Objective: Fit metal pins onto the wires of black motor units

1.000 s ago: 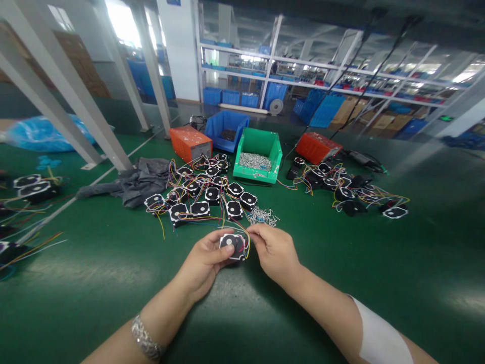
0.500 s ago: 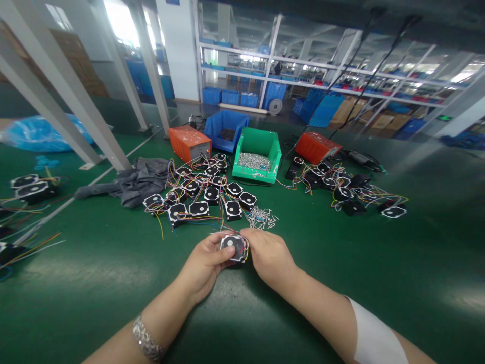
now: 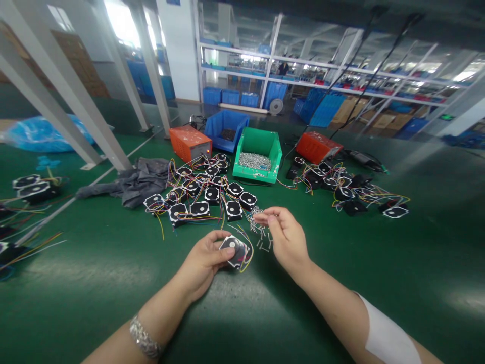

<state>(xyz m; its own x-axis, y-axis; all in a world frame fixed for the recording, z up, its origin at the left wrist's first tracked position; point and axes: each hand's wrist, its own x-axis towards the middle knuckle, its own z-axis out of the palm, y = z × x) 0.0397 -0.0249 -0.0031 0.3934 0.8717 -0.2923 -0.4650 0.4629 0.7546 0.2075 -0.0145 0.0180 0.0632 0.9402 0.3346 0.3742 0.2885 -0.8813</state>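
Observation:
My left hand (image 3: 206, 258) is closed around a stepper motor (image 3: 229, 244), a square black body with silvery end plates. Its thumb presses on the face, and coloured wires loop off the motor's right side. To the right, my right hand (image 3: 288, 240) hovers over a small pile of loose screws (image 3: 262, 233), fingers stretched loosely to the left and apart from the motor. I see nothing held in it, and the hand hides part of the pile. Beyond both hands lies a cluster of similar motors (image 3: 199, 208) with tangled wires.
A green bin (image 3: 257, 174) of screws stands beyond the motors, beside a blue bin (image 3: 226, 126). Orange boxes (image 3: 189, 143) flank them. A grey cloth (image 3: 142, 182) lies left, more motors (image 3: 344, 193) right. All rest on the green work surface (image 3: 212, 323).
My right hand has left the motor's wires and moved right and away from me to the screws, its fingers loosening. The motor has tilted slightly in my left hand, and its wires hang freer.

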